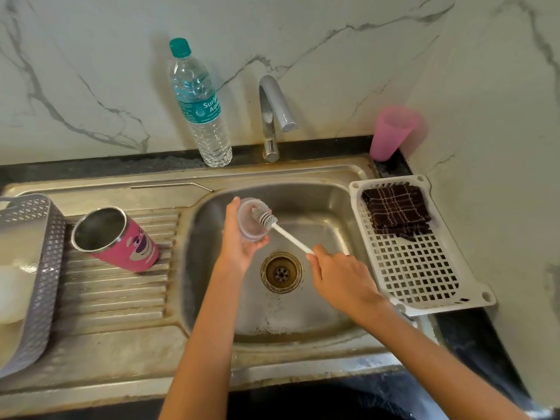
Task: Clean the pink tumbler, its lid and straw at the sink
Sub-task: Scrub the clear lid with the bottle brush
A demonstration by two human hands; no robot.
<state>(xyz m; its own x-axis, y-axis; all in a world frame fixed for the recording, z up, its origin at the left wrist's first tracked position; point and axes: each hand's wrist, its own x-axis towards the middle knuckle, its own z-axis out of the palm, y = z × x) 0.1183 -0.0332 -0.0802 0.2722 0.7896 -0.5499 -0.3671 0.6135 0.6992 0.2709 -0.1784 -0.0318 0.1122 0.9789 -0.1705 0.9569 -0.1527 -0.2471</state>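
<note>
1. Scrubbing the lid [250, 221]: the left hand [239, 244] is gripping the clear lid from behind and below, holding it tilted over the sink basin [303, 313], up and left of the drain [281, 272].
2. The right hand [339, 277] is closing round the white handle of a bottle brush [266, 219], just right of the drain; the bristle head is pressing into the lid's hollow side.
3. The tap [274, 116], behind the drain, is showing no running water that I can make out, so this is looking like a scrub stage, not a rinse.
4. The pink tumbler [116, 239] is lying on its side on the ribbed draining board, well left of the drain, mouth open toward the grey basket [36, 268]. Whether it is already washed, I cannot tell from here.
5. The straw is not showing clearly anywhere; a thin metal rod [171, 185] is lying on the sink ledge up and left of the drain, but I cannot confirm that it is the straw.
6. Judgement on progress: the lid is being worked now; rinsing it and handling the straw appear to be remaining, and the tumbler's status is staying open.
7. Right of the drain, a white rack [424, 274] is holding a dark checked cloth [397, 209], probably serving for drying.
</note>
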